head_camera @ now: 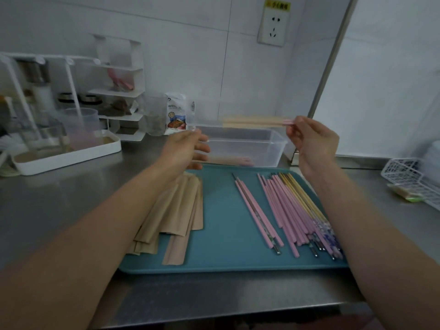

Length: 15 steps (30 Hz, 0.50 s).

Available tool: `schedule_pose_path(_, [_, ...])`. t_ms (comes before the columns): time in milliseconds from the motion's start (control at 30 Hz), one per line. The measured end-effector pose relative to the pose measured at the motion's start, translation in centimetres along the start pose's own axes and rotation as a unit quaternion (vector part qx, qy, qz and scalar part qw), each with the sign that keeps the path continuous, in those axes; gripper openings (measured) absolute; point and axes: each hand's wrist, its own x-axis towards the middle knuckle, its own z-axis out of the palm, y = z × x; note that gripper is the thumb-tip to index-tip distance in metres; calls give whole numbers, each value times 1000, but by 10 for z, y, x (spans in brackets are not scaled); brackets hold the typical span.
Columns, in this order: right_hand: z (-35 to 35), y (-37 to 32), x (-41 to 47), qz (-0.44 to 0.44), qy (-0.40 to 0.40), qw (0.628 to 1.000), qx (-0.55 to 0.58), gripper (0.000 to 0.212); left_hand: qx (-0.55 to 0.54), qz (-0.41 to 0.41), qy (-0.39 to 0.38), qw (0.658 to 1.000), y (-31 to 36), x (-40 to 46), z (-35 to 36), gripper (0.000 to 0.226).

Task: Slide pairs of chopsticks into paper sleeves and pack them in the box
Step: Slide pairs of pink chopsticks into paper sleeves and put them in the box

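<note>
Steel counter (59, 210), white wall — right hand (312, 141) fingers pinching sleeved chopsticks (252, 121), left hand (188, 148) fingers spread.

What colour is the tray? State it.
Teal blue. The tray shows best in the head view, under the paper sleeves and chopsticks.

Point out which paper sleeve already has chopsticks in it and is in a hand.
The sleeve held above the clear box, pinched by the right hand; pink tips poke out. The others lie flat on the teal tray.
</note>
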Motion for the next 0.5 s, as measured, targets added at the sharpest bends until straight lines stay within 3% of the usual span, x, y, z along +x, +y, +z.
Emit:
schedule_pose_path(133, [2, 19, 3, 11, 46, 994, -103, 16, 154, 52, 37, 986, -13, 6, -2, 19])
schedule_pose_path(267, [11, 31, 2, 30, 43, 977, -208, 11, 288, 92, 30, 953, -27, 15, -6, 18])
schedule_pose_path(400, [25, 32, 9, 52, 17, 965, -258, 20, 339, 116, 4, 933, -31, 16, -10, 15])
schedule_pose_path(500, [39, 30, 15, 38, -20, 951, -307, 15, 357, 129, -20, 925, -34, 15, -10, 16])
